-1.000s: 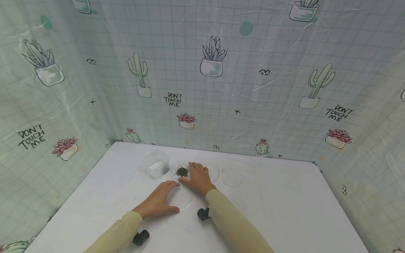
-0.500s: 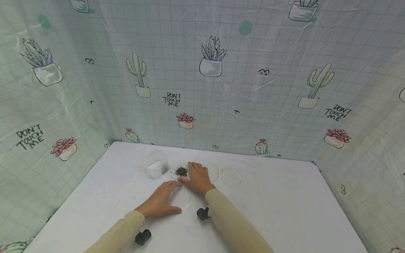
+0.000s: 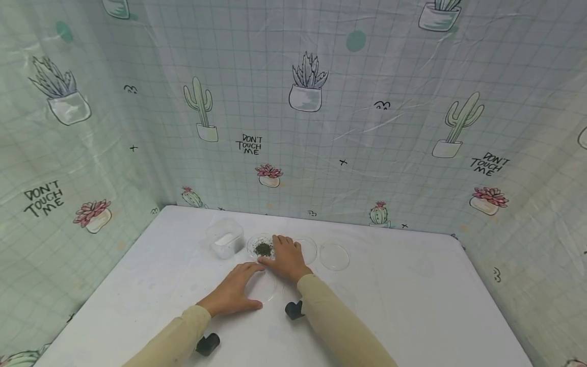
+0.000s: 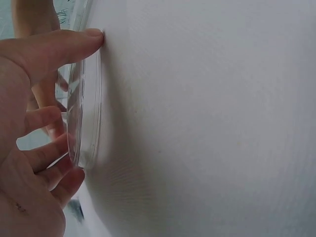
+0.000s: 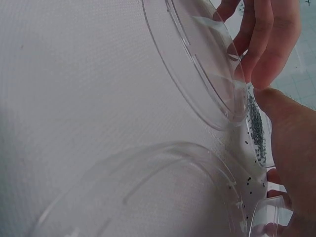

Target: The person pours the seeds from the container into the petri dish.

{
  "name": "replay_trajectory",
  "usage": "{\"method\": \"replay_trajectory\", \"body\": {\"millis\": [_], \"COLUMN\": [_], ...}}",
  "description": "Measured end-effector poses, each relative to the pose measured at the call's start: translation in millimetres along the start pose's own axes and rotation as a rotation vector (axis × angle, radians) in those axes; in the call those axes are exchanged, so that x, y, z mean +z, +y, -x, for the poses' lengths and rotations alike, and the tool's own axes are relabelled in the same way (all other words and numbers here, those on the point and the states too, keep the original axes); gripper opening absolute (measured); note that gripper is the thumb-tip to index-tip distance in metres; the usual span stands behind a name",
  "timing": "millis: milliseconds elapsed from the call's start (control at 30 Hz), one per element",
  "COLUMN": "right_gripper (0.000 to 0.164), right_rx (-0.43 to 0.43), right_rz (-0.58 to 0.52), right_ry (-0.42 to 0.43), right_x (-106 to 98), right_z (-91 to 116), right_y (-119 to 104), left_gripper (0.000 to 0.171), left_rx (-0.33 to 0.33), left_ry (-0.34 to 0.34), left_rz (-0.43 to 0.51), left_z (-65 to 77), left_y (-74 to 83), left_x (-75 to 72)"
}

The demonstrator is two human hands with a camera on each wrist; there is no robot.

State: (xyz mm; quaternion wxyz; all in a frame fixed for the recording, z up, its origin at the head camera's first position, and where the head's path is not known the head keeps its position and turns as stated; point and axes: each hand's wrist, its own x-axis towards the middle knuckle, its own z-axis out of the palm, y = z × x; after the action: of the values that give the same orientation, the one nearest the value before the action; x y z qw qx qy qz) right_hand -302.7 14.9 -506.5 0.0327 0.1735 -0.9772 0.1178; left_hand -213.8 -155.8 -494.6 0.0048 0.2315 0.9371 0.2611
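My left hand [image 3: 231,293] curves around a clear petri dish [image 3: 268,288] near the middle of the white table. In the left wrist view the thumb [image 4: 74,47] touches one side of that dish's rim [image 4: 94,118], with fingertips at the other side. Just behind it, my right hand [image 3: 290,260] holds a second clear petri dish [image 3: 249,248] by its right side, thumb at the near edge and fingers at the far edge. A heap of dark green bits [image 3: 263,249] lies in this dish, with small specks scattered around. My right hand hides part of it.
A clear plastic container [image 3: 227,238] stands at the back left. Two further clear round dishes [image 3: 335,256] sit to the right of my right hand. Another clear dish [image 5: 197,148] lies in front, partly behind my right forearm in the head view. A patterned cloth [image 3: 275,127] hangs behind the table.
My left hand has shifted slightly to the right around the clear dish, then stayed nearly still. The right hand keeps its place at the dish with the green bits.
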Motion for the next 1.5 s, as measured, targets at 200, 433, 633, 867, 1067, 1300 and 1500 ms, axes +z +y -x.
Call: {"method": "replay_trajectory", "body": {"millis": [200, 433, 633, 867, 1067, 1300, 1500], "right_gripper": [0.085, 0.084, 0.079, 0.082, 0.084, 0.083, 0.084], "right_rx": [0.001, 0.004, 0.000, 0.000, -0.001, -0.012, -0.030], "right_rz": [0.008, 0.014, 0.022, -0.011, -0.015, -0.019, 0.023], "right_ry": [0.002, -0.005, 0.012, 0.008, 0.001, -0.003, -0.006], "right_x": [0.2, 0.3, 0.4, -0.2, -0.9, -1.8, 0.2], "right_z": [-0.2, 0.0, 0.8, 1.0, 1.3, 0.9, -0.3], "right_y": [-0.2, -0.6, 0.1, -0.2, 0.3, 1.0, 2.6], "left_gripper": [0.080, 0.079, 0.078, 0.078, 0.078, 0.078, 0.078], "left_rx": [-0.018, -0.011, -0.005, -0.031, -0.037, -0.047, -0.067], "left_ry": [0.015, 0.046, 0.099, 0.120, 0.158, 0.226, 0.255], "left_rz": [-0.027, -0.047, -0.050, -0.047, -0.068, -0.077, -0.100], "left_z": [1.7, 1.8, -0.1, -0.8, -4.5, -11.1, -16.4], "left_y": [-3.1, -5.5, -5.1, -7.5, -9.5, -8.4, -5.8], "left_x": [-4.5, -14.5, -22.9, -28.7, -29.4, -29.6, -31.2]}}
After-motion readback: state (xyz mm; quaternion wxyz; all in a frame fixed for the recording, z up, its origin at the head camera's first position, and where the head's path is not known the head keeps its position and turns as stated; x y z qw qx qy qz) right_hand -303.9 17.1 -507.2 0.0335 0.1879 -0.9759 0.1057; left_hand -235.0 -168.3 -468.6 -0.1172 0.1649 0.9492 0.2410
